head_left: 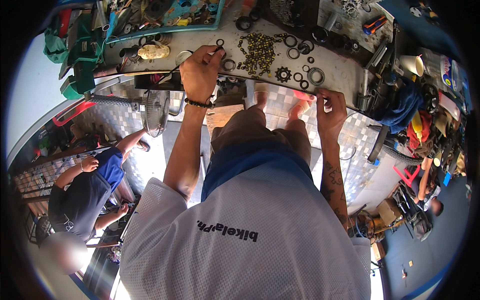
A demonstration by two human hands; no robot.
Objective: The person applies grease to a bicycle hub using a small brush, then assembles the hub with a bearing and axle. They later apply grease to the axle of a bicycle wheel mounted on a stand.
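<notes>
"How are the hands?"

"The left hand (200,72) seems to pinch a small dark piece (219,49) at its fingertips. The right hand (331,111) curls at the edge of the surface (345,79); I can't tell if it grips anything."

"And around them?"

"A dark ring (234,65) just beside the left, a sprocket (279,75) between the two, then the black-and-yellow chain (260,54). Beyond the left, a teal tray (218,17)."

"Handling advice?"

"I'd pinch lightly, stay over the surface, and avoid nudging the loose ring or chain."
</notes>
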